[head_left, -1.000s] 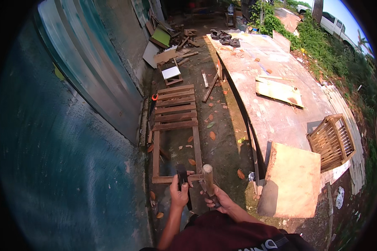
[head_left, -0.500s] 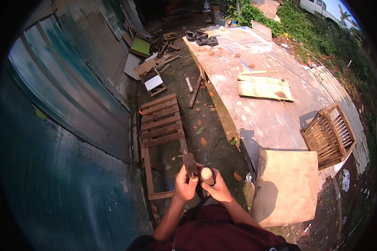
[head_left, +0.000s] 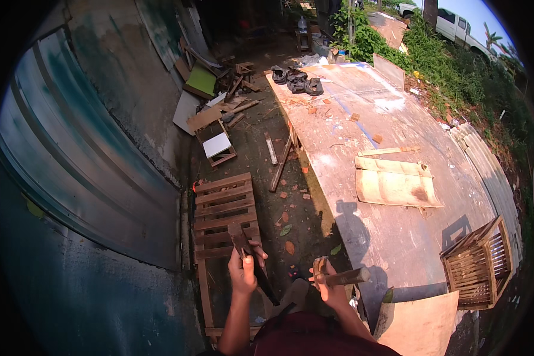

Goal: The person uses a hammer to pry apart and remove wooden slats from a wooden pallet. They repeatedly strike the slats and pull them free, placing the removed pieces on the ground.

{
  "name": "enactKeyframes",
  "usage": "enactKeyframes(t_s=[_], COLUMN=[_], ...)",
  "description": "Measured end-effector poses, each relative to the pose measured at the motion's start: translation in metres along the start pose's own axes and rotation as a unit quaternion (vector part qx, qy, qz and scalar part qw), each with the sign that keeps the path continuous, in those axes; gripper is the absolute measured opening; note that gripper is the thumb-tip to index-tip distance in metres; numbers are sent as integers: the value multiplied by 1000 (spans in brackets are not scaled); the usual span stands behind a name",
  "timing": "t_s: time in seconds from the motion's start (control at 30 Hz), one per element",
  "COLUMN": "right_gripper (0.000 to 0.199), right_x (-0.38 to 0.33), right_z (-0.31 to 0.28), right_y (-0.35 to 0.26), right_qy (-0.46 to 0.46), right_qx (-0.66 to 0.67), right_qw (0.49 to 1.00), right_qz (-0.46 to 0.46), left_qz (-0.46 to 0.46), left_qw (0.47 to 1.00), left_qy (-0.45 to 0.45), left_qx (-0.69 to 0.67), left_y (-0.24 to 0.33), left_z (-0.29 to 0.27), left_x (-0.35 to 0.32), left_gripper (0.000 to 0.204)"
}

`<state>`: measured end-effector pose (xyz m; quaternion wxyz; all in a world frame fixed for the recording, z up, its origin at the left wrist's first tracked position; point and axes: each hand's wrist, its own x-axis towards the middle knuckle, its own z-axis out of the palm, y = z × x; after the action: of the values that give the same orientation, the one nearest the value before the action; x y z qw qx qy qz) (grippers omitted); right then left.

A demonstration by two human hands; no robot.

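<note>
While the left hand (head_left: pixel 243 272) curled closed round a long, dark-brown bar (head_left: pixel 239 237), the right hand (head_left: pixel 328 289) gripped a brown, cylindrical wooden shaft (head_left: pixel 351 276) (blunt end rightward). Both were near a brown, slatted wooden frame (head_left: pixel 216 224).

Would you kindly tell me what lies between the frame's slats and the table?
In the head view, leaves, small fragments and the end of a stick lie on the ground between the slats and the table.

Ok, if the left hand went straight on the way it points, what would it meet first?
Likely the slatted wooden frame, ahead of the left hand in view; depth is unclear.
</note>
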<state>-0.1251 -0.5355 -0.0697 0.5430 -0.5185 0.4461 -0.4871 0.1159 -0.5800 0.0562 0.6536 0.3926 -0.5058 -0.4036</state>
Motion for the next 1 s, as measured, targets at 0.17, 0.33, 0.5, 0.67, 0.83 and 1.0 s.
enactKeyframes(t_s=[0.17, 0.33, 0.5, 0.67, 0.83, 1.0], right_gripper=[78, 82, 80, 77, 78, 85], right_x=[127, 246, 347, 472, 628, 784], right_z=[7, 19, 23, 23, 31, 56], right_y=[-19, -34, -19, 1, -5, -58], right_qy=[-32, -49, -56, -80, -95, -135], right_qx=[38, 53, 83, 69, 64, 80], right_qw=[998, 997, 993, 990, 990, 987], right_qz=[48, 39, 68, 92, 84, 41], left_qz=[-20, -51, -70, -78, -82, -84], left_qw=[998, 994, 988, 983, 974, 960], left_qy=[35, 29, 43, 90, 123, 111], left_qx=[51, 90, 132, 142, 170, 242], left_y=[-39, -59, -94, -156, -205, -222], left_z=[-24, -43, -60, -87, -97, -103], left_x=[101, 189, 268, 370, 508, 632], left_gripper=[58, 54, 54, 36, 30, 24])
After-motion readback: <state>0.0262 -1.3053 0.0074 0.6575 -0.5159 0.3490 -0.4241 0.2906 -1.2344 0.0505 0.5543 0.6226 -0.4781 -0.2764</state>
